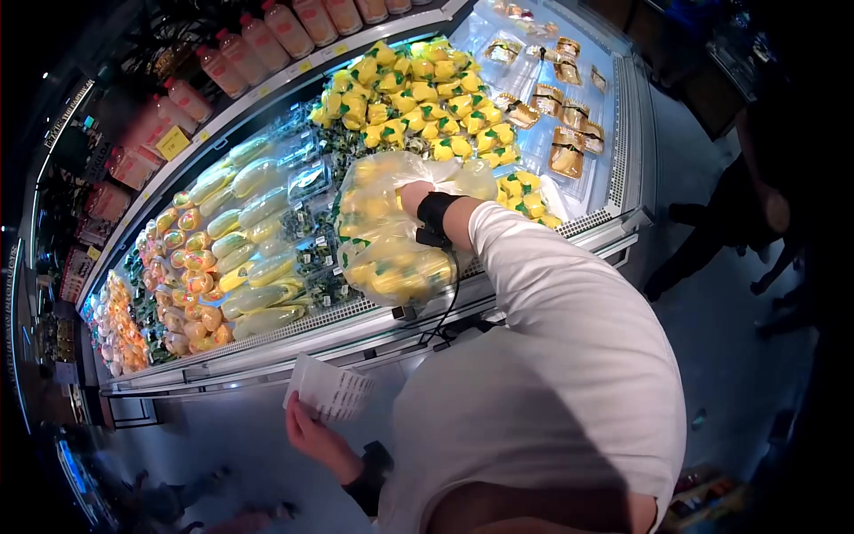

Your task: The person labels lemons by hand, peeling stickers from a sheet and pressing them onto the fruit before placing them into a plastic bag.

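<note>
My right hand (414,198) is closed on the gathered top of a clear plastic bag (400,231). The bag is bulky and full of yellow pieces with green marks, and it hangs over the front edge of the display case; the plastic partly covers my fingers. Behind it lies a heap of similar yellow wrapped pieces (418,93) with green tops. Lower down, my left hand (318,442) pinches a white paper sheet (329,388) with rows of small print, in front of the case and apart from it. Black bands circle both wrists, and a cable hangs from the right one.
Long wrapped pale-green vegetables (253,227) and round orange-red fruit (189,267) fill the case to the left. Packaged trays (560,107) lie at the right. Bottles (289,31) line the upper shelf. A dark-clothed person (729,214) is in the aisle at right.
</note>
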Demonstrator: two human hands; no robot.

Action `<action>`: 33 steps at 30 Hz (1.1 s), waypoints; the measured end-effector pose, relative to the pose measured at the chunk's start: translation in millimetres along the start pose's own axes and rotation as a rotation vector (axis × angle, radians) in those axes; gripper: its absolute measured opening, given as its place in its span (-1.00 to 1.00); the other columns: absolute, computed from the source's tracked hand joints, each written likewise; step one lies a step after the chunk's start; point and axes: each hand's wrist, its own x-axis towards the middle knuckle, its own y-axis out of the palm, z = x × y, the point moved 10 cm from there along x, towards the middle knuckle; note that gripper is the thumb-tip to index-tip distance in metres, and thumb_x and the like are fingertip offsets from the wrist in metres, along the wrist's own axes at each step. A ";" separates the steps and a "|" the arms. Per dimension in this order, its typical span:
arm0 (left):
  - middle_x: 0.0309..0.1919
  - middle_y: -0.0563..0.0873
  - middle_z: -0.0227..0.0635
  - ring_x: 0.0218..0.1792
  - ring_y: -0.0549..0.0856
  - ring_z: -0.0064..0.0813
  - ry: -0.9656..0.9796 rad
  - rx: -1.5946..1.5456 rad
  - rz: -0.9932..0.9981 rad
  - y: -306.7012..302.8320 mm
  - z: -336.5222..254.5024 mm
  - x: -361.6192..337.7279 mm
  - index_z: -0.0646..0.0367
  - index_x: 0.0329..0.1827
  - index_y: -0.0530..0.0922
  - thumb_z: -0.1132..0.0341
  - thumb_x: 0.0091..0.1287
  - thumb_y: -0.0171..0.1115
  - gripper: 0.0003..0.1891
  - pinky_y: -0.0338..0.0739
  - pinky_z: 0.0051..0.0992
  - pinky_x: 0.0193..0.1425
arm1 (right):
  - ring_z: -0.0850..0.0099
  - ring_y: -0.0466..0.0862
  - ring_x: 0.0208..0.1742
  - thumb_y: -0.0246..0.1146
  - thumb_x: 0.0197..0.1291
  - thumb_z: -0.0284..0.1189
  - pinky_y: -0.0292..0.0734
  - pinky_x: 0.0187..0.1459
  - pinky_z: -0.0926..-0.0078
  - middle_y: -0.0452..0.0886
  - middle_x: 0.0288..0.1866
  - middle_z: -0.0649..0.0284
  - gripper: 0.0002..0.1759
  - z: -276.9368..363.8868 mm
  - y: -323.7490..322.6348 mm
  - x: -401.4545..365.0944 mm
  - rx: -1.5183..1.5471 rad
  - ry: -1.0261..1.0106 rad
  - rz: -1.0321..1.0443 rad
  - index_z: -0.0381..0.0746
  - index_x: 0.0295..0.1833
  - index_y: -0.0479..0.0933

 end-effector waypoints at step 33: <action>-0.01 0.62 -0.16 -0.03 0.60 -0.43 0.010 -0.090 0.212 46.8 -2.9 24.6 0.44 0.06 0.55 0.36 0.45 0.01 -0.69 0.49 -0.49 0.09 | 0.04 0.61 -0.08 0.37 -0.11 -0.36 0.57 -0.19 0.15 0.45 0.05 0.00 -0.49 45.0 -169.4 -122.7 0.296 -0.429 -0.407 -0.21 0.00 0.39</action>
